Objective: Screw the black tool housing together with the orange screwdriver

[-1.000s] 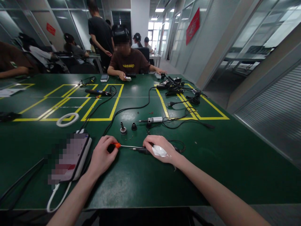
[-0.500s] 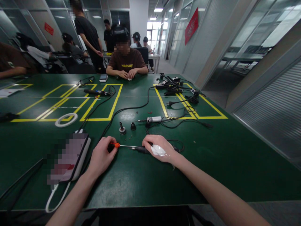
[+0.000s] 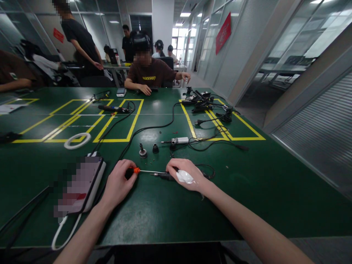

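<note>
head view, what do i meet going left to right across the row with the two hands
Phone, left hand, screwdriver shaft, right hand.

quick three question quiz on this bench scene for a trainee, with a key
1. Multiple choice: what does the left hand grip?
a) a white ring
b) an orange-handled, screwdriver-like tool
c) a power plug
2. True or false: the white ring lies to the right of both hands.
3. Fill in: a white patch shows on the back of the ____ hand.

Key: 1 b; 2 false; 3 right.
</note>
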`<state>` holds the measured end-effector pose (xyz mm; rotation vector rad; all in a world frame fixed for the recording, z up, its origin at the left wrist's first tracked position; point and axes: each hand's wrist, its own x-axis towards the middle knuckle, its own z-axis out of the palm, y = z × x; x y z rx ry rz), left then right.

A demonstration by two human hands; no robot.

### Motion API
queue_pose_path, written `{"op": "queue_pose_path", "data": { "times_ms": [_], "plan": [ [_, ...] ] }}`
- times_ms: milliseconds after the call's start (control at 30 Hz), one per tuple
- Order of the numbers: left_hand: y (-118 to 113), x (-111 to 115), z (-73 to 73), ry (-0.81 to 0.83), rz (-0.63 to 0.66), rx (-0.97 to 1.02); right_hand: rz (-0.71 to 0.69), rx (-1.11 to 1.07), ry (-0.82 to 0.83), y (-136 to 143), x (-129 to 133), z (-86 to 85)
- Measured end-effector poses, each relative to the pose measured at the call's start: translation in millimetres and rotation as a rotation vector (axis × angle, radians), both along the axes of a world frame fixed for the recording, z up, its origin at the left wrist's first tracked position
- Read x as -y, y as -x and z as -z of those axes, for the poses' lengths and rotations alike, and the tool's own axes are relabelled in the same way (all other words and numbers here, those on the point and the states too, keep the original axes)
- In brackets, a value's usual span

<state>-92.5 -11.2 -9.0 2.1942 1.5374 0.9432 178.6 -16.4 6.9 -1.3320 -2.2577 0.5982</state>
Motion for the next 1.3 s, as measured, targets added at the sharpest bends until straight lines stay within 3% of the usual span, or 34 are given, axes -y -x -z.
{"op": "queue_pose_path", "data": {
  "times_ms": [767, 1300],
  "plan": [
    [1.5, -0.5, 3.1, 0.066, -0.082, -0.038, -0.004, 0.01, 0.004, 0.3, -0.1, -2.0],
    [2.1, 0.3, 0.7, 0.064, -0.022, 0.016, -0.006, 0.015, 0.009, -0.1, -0.6, -2.2]
  ]
}}
